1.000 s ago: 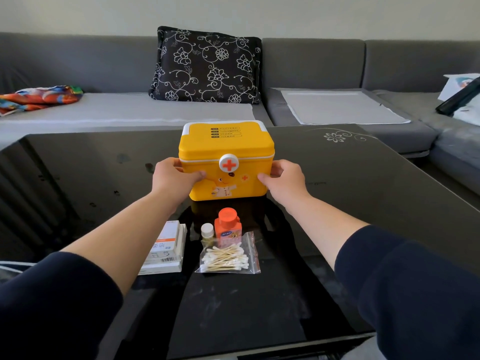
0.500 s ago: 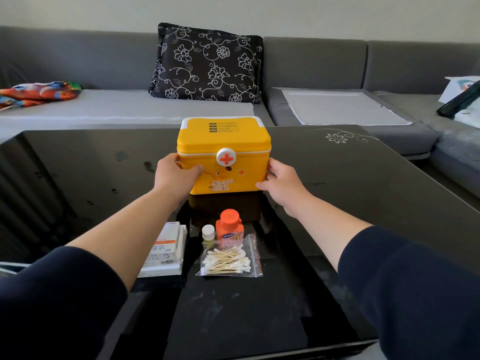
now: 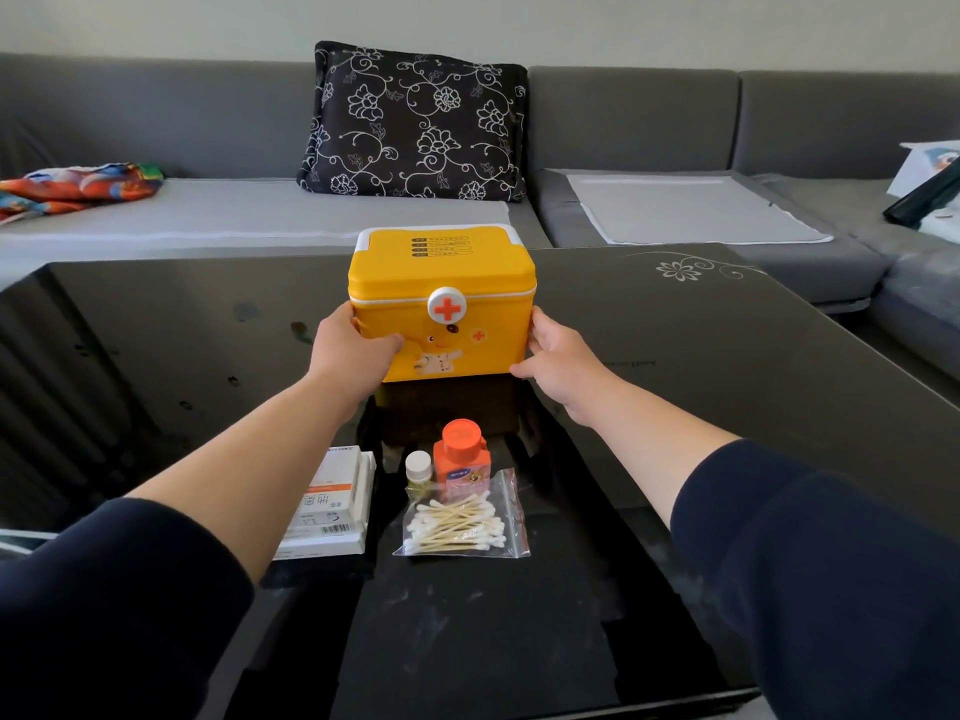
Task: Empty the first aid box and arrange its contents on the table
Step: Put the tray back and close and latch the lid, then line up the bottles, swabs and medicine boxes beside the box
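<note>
Holding the first aid box [image 3: 441, 304] at both ends, lid closed.

Our left hand [image 3: 350, 350] and right hand [image 3: 558, 356] clasp its sides; contents, including the swab bag [image 3: 462, 522], lie nearer us than our fingers.

— That yellow box [image 3: 457, 324] held between both hands, what is it made of?
— Smooth plastic, faintly glossy, with a white plastic clasp [image 3: 445, 305]. The table [image 3: 701, 356] beneath it is dark, mirror-glossy glass, smudged.
— And nearer than the grip?
— A clear, shiny plastic bag [image 3: 465, 522] of wooden-stemmed cotton swabs, an orange plastic bottle [image 3: 461, 457], matt cardboard cartons [image 3: 332, 504].
— Beyond it?
— Matt grey woven cloth on the sofa [image 3: 649, 122].
</note>
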Motion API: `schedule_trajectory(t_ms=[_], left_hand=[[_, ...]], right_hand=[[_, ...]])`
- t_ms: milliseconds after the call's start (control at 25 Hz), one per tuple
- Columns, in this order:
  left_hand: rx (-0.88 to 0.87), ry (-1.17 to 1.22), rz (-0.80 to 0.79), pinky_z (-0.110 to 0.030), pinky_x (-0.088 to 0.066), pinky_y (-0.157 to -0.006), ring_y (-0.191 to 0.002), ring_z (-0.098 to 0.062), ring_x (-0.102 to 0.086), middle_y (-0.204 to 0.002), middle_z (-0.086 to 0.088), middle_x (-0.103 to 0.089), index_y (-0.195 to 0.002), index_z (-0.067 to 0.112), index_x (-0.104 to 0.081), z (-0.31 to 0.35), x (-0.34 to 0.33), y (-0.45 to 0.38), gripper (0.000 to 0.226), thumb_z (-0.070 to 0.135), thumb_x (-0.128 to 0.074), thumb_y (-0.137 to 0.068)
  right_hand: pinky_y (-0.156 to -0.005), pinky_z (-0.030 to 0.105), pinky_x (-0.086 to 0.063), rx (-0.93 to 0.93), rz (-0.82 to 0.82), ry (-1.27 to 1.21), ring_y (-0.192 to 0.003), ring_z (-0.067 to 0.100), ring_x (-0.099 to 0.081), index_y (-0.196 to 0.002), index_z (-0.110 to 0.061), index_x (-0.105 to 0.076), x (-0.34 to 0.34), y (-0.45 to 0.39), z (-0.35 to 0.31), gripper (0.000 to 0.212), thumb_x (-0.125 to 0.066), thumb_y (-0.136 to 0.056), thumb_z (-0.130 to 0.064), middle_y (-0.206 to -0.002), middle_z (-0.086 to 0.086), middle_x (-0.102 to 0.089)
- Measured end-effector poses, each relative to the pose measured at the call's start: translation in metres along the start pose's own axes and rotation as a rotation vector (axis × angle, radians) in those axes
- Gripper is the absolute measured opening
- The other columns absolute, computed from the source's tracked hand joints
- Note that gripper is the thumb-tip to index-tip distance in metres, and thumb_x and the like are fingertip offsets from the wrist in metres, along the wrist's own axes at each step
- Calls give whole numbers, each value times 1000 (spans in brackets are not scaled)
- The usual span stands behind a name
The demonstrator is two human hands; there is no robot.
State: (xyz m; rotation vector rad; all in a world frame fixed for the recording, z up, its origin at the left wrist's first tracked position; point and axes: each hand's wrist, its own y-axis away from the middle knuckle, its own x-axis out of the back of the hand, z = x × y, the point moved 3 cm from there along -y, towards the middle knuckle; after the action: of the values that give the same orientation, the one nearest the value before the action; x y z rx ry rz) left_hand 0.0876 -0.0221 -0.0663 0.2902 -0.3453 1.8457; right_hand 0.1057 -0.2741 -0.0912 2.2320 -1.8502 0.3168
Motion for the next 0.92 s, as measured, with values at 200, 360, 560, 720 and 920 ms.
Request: schedule_trajectory(t_ms=[200, 360, 560, 720, 920], left_hand=[[238, -238, 133, -44, -57, -73, -106, -39, -60, -116, -23, -55, -124, 4, -43, 8, 11, 18, 47, 10, -60, -80], [85, -310, -72, -34, -51, -63, -83, -20, -60, -104, -10, -59, -122, 12, -44, 23, 12, 44, 44, 10, -64, -83], [-180, -530, -682, -27, -51, -86, -98, -8, -61, -109, 7, -64, -122, 25, -60, 39, 0, 84, 58, 31, -84, -69], [-251, -660, -730, -23, -46, -87, -106, -6, -58, -115, 13, -59, -126, 26, -57, 39, -8, 93, 65, 33, -85, -68], [-276, -844, -745, -43, -56, -89, -94, -20, -67, -102, 1, -71, -102, 21, -69, 32, -10, 91, 36, 31, -83, -70]], right_hand=[[-109, 46, -44, -141, 185, 111, -150, 29, -32, -163, -22, -13, 10, 8, 0, 91, -64, -92, 4, -166, 5, -29], [-70, 25, -52, -109, 153, 148, -108, 24, -65, -147, -14, -49, 21, 35, -3, 64, -56, -89, 12, -127, 7, -63], [-83, 29, -58, -77, -326, 363, -101, 17, -66, -129, -17, -67, -2, 76, -13, 65, -72, -75, 18, -110, 3, -74], [-97, 36, -54, 3, -401, 429, -114, 17, -60, -134, -23, -63, -26, 92, -22, 71, -85, -71, -1, -120, -3, -67], [-101, 48, -51, 110, -403, 386, -105, 21, -67, -110, -21, -73, -44, 95, -21, 38, -89, -77, -30, -107, -1, -75]])
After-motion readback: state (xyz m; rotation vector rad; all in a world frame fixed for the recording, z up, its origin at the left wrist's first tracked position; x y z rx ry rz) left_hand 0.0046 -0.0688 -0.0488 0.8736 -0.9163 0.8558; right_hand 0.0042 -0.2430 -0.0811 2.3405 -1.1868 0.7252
